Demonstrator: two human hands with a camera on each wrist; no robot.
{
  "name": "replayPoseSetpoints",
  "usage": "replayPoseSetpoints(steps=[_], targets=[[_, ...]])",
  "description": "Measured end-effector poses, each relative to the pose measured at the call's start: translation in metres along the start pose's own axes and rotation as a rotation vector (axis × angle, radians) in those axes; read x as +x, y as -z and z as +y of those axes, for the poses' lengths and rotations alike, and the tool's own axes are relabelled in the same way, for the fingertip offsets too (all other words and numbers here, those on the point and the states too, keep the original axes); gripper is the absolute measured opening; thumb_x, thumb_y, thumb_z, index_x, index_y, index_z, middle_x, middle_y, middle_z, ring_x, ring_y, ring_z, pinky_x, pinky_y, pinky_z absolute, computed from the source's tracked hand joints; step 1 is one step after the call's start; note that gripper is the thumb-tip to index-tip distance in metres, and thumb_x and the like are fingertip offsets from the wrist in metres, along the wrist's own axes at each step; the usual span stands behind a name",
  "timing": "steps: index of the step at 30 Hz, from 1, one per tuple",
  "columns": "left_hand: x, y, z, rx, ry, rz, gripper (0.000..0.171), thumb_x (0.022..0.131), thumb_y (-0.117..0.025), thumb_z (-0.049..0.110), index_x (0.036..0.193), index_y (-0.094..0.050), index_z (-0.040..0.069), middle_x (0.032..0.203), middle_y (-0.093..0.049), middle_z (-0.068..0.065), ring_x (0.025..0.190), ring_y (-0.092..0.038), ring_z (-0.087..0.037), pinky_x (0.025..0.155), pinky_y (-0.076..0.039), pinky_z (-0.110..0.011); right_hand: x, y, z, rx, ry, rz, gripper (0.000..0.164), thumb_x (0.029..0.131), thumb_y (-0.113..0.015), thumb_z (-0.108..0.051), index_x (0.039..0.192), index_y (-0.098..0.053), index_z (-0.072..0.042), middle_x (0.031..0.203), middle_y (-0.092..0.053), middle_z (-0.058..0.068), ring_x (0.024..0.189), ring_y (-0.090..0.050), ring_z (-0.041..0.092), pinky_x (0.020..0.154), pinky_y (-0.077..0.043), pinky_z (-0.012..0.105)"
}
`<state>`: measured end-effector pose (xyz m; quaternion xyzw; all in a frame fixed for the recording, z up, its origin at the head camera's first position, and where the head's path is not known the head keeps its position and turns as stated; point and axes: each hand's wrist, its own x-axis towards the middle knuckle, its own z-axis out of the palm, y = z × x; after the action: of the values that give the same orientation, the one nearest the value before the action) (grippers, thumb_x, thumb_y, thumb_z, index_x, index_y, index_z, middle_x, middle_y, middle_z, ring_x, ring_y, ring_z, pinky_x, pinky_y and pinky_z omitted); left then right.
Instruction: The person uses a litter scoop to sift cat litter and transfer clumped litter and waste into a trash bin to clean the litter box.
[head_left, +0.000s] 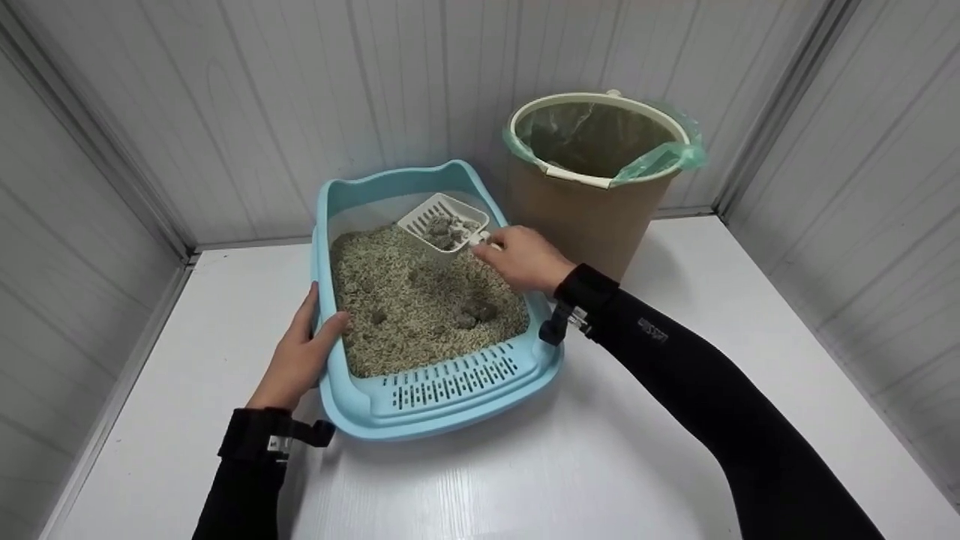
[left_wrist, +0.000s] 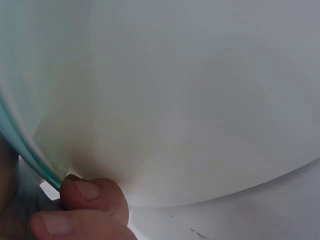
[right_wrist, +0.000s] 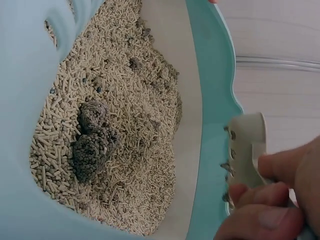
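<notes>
A blue litter box (head_left: 450,426) holds tan pellet litter (head_left: 397,277). My left hand (head_left: 300,352) grips the box's left rim, the thumb over the inner side; the left wrist view shows fingertips (left_wrist: 95,195) curled at the edge. My right hand (head_left: 525,259) holds a white slotted litter scoop (head_left: 418,217) by its handle, raised over the back right of the box. Grey clumps (head_left: 442,231) lie in the scoop. Dark clumps (right_wrist: 92,150) sit in the litter near the front. Most of the scoop handle is hidden by the right hand.
A brown bin (head_left: 577,217) lined with a green bag (head_left: 660,159) stands behind and right of the box, near the right forearm. Ribbed panel walls (head_left: 300,90) enclose the back and sides of the white tabletop (head_left: 465,495).
</notes>
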<state>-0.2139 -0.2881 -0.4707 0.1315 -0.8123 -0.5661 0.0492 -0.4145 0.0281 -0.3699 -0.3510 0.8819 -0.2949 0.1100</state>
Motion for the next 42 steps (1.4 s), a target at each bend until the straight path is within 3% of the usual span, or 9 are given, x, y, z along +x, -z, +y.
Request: replayPoseSetpoints(steps=[7, 16, 23, 30, 37, 42], targets=[[0.001, -0.001, 0.001, 0.036, 0.021, 0.014, 0.098, 0.111, -0.055, 0.069, 0.179, 0.008, 0.038, 0.187, 0.003, -0.015, 0.168, -0.015, -0.048, 0.126, -0.031, -0.064, -0.004, 0.002, 0.001, 0.022, 0.028, -0.029, 0.048, 0.119, -0.057, -0.043, 0.077, -0.048, -0.020, 0.066, -0.035, -0.004, 0.061, -0.033, 0.016, 0.071, -0.031, 0.037], [0.000, -0.002, 0.001, 0.008, 0.015, 0.003, 0.095, 0.113, -0.057, 0.064, 0.178, 0.007, 0.040, 0.187, 0.002, -0.016, 0.163, -0.029, -0.049, 0.117, -0.042, -0.062, -0.003, 0.004, 0.001, 0.022, 0.019, -0.040, 0.047, 0.118, -0.059, -0.044, 0.079, -0.051, -0.019, 0.066, -0.037, -0.005, 0.060, -0.037, 0.015, 0.069, -0.035, 0.036], [0.000, -0.003, 0.000, 0.002, 0.004, 0.002, 0.095, 0.112, -0.057, 0.064, 0.178, 0.007, 0.039, 0.187, 0.002, -0.016, 0.166, -0.022, -0.048, 0.122, -0.036, -0.062, -0.007, 0.019, -0.003, 0.001, 0.040, -0.036, 0.046, 0.118, -0.059, -0.043, 0.079, -0.055, -0.018, 0.066, -0.043, -0.005, 0.062, -0.041, 0.015, 0.071, -0.036, 0.036], [0.000, -0.001, 0.001, 0.015, 0.014, 0.010, 0.096, 0.112, -0.056, 0.066, 0.179, 0.007, 0.038, 0.187, 0.001, -0.016, 0.166, -0.021, -0.048, 0.123, -0.035, -0.063, -0.015, 0.057, -0.019, -0.001, 0.025, -0.037, 0.047, 0.117, -0.059, -0.044, 0.078, -0.057, -0.019, 0.067, -0.036, -0.006, 0.061, -0.033, 0.013, 0.066, -0.030, 0.034], [0.003, -0.002, -0.002, 0.022, 0.001, 0.013, 0.095, 0.114, -0.055, 0.062, 0.179, 0.007, 0.035, 0.187, 0.004, -0.014, 0.170, -0.010, -0.045, 0.128, -0.027, -0.063, -0.023, 0.109, -0.030, 0.007, -0.007, 0.055, 0.058, 0.115, -0.062, -0.050, 0.067, -0.045, -0.021, 0.061, -0.036, -0.009, 0.052, -0.034, 0.008, 0.053, -0.028, 0.028], [0.004, -0.003, -0.002, 0.019, 0.009, 0.010, 0.097, 0.112, -0.056, 0.065, 0.179, 0.008, 0.036, 0.187, 0.004, -0.014, 0.169, -0.014, -0.046, 0.126, -0.030, -0.063, -0.033, 0.150, -0.026, -0.014, -0.082, 0.118, 0.056, 0.113, -0.063, -0.052, 0.069, -0.057, -0.018, 0.059, -0.039, -0.010, 0.052, -0.036, 0.007, 0.051, -0.030, 0.027]])
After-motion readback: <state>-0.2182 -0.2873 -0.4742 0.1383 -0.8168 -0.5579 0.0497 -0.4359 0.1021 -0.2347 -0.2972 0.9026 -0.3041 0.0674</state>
